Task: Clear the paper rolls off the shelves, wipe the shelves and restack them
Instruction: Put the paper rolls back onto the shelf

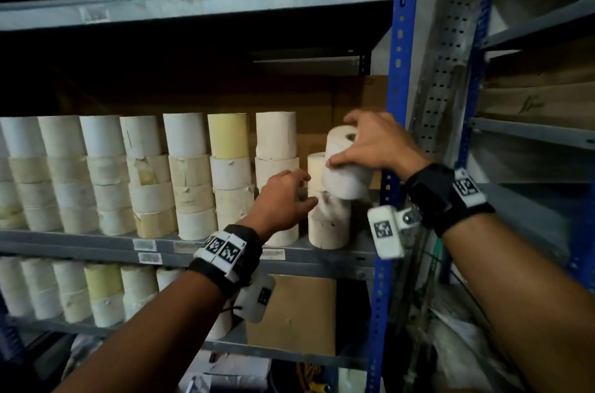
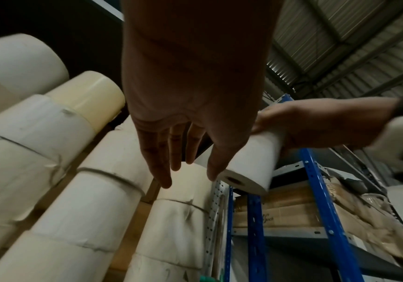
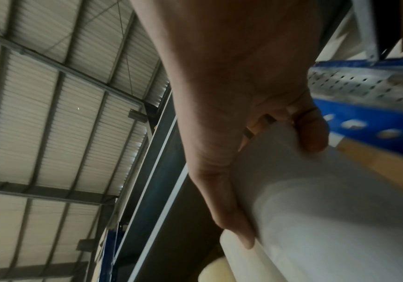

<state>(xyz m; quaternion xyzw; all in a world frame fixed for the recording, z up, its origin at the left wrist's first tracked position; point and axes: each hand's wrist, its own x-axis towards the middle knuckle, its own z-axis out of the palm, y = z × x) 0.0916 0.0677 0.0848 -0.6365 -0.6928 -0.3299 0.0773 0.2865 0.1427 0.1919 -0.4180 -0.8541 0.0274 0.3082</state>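
Note:
Stacks of white and cream paper rolls [image 1: 145, 173] fill the middle shelf [image 1: 96, 239]. At its right end stands a shorter stack [image 1: 328, 228] [image 2: 178, 209]. My right hand [image 1: 346, 141] [image 3: 232, 171] grips one white roll [image 1: 347, 167] [image 2: 251, 164] [image 3: 328, 219], held tilted just above that short stack. My left hand [image 1: 302, 193] [image 2: 188, 171] reaches toward the same stack with straight fingers, holding nothing; its fingertips are at the stack's upper rolls, and contact is blurred.
More rolls [image 1: 80, 289] line the shelf below, next to a cardboard box [image 1: 296, 312]. A blue perforated upright [image 1: 397, 87] and a grey cable tray [image 1: 441, 87] stand close on the right. Cardboard boxes sit behind the rolls. An upper shelf beam [image 1: 193, 3] runs overhead.

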